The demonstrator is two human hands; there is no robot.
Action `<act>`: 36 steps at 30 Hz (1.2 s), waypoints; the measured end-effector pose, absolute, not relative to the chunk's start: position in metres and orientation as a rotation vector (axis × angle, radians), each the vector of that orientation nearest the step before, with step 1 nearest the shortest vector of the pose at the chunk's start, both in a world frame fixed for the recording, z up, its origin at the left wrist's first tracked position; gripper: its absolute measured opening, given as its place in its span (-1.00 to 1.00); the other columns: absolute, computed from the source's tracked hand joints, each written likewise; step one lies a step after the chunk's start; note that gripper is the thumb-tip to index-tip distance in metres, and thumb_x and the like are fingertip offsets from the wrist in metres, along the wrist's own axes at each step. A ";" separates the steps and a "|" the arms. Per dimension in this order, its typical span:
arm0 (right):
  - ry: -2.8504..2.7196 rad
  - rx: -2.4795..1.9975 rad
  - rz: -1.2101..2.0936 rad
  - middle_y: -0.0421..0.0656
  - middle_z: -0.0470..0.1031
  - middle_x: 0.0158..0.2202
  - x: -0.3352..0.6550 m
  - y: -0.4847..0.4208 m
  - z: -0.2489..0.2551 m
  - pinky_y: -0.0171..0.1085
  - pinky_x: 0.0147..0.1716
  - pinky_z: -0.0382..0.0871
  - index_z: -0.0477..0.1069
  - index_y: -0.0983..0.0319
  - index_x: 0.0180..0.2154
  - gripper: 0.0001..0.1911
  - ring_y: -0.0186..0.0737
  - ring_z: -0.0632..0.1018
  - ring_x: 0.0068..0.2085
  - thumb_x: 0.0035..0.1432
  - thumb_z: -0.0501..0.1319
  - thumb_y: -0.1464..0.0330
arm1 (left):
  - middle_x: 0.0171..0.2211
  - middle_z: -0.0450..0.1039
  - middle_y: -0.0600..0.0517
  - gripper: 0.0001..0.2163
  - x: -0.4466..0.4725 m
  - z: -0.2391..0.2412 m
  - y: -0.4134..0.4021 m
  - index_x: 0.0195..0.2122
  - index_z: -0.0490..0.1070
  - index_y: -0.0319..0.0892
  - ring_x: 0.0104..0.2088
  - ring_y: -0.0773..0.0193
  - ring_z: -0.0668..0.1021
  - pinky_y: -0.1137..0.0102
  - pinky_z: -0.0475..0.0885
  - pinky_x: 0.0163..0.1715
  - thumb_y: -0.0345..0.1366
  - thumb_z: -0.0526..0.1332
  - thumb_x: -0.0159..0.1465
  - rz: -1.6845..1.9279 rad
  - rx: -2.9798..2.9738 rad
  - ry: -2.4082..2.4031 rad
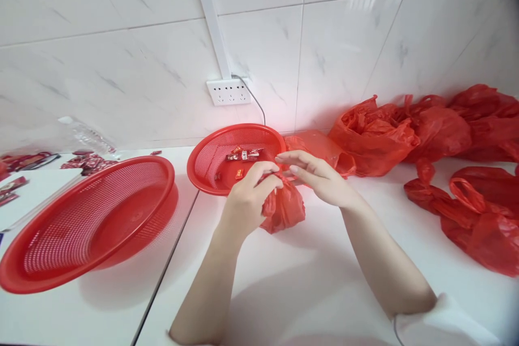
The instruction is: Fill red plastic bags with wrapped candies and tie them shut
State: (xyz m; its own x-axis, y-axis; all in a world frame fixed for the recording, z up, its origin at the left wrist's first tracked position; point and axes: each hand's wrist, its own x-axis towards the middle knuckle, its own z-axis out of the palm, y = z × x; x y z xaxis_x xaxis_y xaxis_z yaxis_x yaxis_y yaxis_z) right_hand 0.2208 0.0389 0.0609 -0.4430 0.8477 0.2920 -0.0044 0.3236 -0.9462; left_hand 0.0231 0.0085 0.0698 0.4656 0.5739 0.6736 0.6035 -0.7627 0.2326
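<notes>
My left hand (245,203) is closed round the gathered top of a small red plastic bag (286,208), which bulges below my fingers just above the white table. My right hand (316,175) is at the other side of the bag's top, its fingers stretched out and slightly bent toward my left hand. Whether those fingertips touch the plastic I cannot tell. Right behind both hands stands a red mesh basket (203,165) with a few small wrapped snacks (245,155) in it and an orange-red packet (239,174) nearer its front.
A larger red basket (133,216) stands tilted at the left. Beyond it are a clear plastic bottle (91,138) and scattered red packets (87,162). Filled red bags (373,138) line the wall at right, with tied bags (482,221) nearer. A socket strip (229,92) is on the wall.
</notes>
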 end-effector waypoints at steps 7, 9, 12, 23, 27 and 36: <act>-1.674 -0.667 1.321 -0.14 0.51 -0.19 0.221 0.040 0.062 -0.30 -0.30 0.46 0.35 0.17 0.05 -0.65 -0.35 0.52 -0.30 0.24 0.19 0.27 | 0.00 0.44 -0.05 -0.81 0.021 0.065 0.015 -0.30 0.42 -0.13 -0.02 0.18 0.53 0.27 0.51 -0.05 -0.57 0.12 0.24 -1.560 -2.504 -0.728; -1.697 -0.700 1.368 -0.27 0.43 -0.45 0.223 0.037 0.065 -0.35 -0.44 0.40 0.33 0.19 0.06 -0.61 -0.40 0.44 -0.47 0.22 0.22 0.26 | 0.03 0.44 -0.05 -0.81 0.021 0.062 0.017 -0.29 0.42 -0.14 -0.02 0.17 0.54 0.27 0.52 -0.05 -0.58 0.14 0.23 -1.567 -2.436 -0.694; -1.739 -0.772 1.451 -0.38 0.29 -0.61 0.225 0.033 0.068 -0.40 -0.61 0.27 0.27 0.17 0.12 -0.54 -0.43 0.32 -0.62 0.21 0.21 0.23 | 0.06 0.42 -0.05 -0.79 0.021 0.058 0.020 -0.25 0.41 -0.12 -0.02 0.17 0.55 0.27 0.52 -0.06 -0.58 0.16 0.22 -1.557 -2.376 -0.688; -1.781 -0.745 1.336 -0.33 0.19 -0.58 0.227 0.036 0.064 -0.43 -0.63 0.09 0.23 0.24 -0.49 -0.72 -0.47 0.21 -0.58 0.13 0.28 0.29 | -0.18 0.43 -0.03 -0.70 0.029 0.066 0.019 -0.09 0.40 -0.15 -0.22 0.29 0.53 0.39 0.51 -0.26 -0.57 0.17 0.18 -1.643 -3.024 -0.839; -1.839 -0.697 1.345 -0.31 0.20 -0.54 0.232 0.036 0.066 -0.40 -0.57 0.14 0.22 0.23 -0.48 -0.69 -0.44 0.23 -0.53 0.12 0.30 0.26 | -0.29 0.46 0.03 -0.74 0.031 0.062 0.023 -0.18 0.45 -0.14 -0.29 0.33 0.52 0.43 0.47 -0.30 -0.58 0.21 0.17 -1.768 -2.775 -0.835; -1.712 -0.367 1.325 -0.11 0.43 -0.12 0.239 0.038 0.070 -0.12 -0.03 0.35 0.42 0.16 -0.24 -0.87 -0.15 0.44 -0.01 0.17 0.28 0.29 | -0.31 0.54 0.06 -0.83 0.031 0.049 0.024 -0.21 0.43 -0.14 -0.35 0.37 0.57 0.53 0.44 -0.37 -0.48 0.24 0.19 -1.805 -2.527 -0.882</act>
